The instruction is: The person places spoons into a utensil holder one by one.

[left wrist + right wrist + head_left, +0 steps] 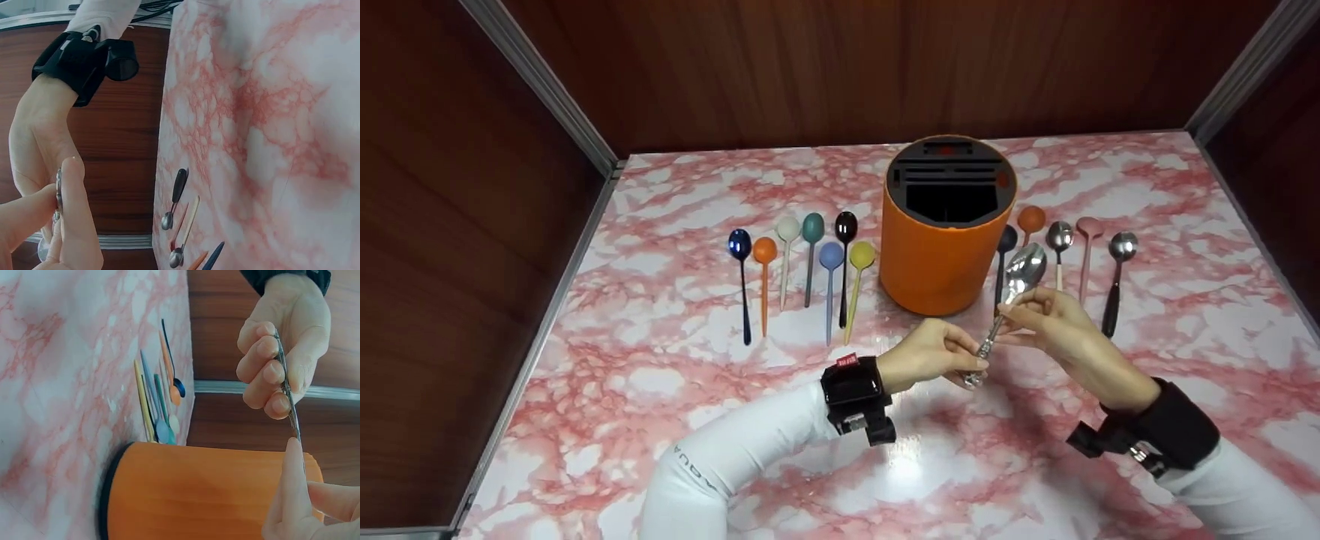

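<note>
A silver serving spoon [1026, 268] with an ornate handle is held up in front of the orange holder, its bowl pointing away from me. My left hand [934, 352] pinches the handle's near end between thumb and fingers. Higher up, close to the bowl, my right hand [1057, 330] pinches the same spoon. Seen almost edge-on in the right wrist view, the handle [287, 385] runs between both hands. In the left wrist view, fingers cover most of the spoon.
An orange cylindrical utensil holder [937, 262] with a black slotted top stands behind the hands. Several coloured spoons lie to its left, including a yellow spoon [861, 256]. More lie to its right, such as a black-handled spoon [1113, 300]. Wooden walls enclose the marbled table [660, 390].
</note>
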`<state>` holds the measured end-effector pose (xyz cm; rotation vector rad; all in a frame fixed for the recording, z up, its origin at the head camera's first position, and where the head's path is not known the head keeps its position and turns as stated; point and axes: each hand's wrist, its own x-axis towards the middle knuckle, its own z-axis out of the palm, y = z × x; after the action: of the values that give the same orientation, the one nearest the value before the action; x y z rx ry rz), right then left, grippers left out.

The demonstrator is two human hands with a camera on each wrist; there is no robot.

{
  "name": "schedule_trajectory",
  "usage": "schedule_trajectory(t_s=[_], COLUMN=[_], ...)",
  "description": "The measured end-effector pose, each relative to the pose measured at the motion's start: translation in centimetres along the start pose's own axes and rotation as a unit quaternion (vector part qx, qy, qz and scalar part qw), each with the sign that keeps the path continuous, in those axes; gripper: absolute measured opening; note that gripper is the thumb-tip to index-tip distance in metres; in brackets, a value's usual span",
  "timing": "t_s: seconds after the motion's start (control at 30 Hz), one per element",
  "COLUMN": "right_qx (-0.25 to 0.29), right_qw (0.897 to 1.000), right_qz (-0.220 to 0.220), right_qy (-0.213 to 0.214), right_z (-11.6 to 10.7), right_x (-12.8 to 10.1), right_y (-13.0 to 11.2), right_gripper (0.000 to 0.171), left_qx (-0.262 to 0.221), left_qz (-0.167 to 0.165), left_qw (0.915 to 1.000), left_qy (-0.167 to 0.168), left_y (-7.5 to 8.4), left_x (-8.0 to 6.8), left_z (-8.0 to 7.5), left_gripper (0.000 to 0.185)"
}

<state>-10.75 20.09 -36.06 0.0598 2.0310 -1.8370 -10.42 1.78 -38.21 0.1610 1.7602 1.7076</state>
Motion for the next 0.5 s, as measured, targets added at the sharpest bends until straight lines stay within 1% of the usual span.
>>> schedule_trajectory(t_s=[0.13, 0.3, 0.4, 0.5], right_qx=[-0.023, -0.036, -0.024, 0.005], right_qw=[1.0, 0.999, 1.0, 1.0], right_qz=[0.006, 0.009, 0.001, -0.006], right_qy=[0.004, 0.008, 0.016, 0.021], right_z=[-0.3, -0.7, -0.7, -0.6], right_x=[-0.1, 0.0, 0.1, 0.3], right_y=[-0.6, -1.5, -2.0, -2.5], right_gripper=[0.025, 0.027, 0.026, 0.025], left_qx=[0.017, 0.029, 0.04, 0.055], left_qz=[0.005, 0.017, 0.021, 0.024], left_qw=[0.9998, 0.9994, 0.999, 0.9981], left_qy=[0.0, 0.003, 0.006, 0.01], left_y=[0.7, 1.5, 2.1, 2.7], left_x=[0.1, 0.4, 0.4, 0.5], left_z=[0.0, -0.2, -0.5, -0.7], left_gripper=[0.017, 0.017, 0.018, 0.018])
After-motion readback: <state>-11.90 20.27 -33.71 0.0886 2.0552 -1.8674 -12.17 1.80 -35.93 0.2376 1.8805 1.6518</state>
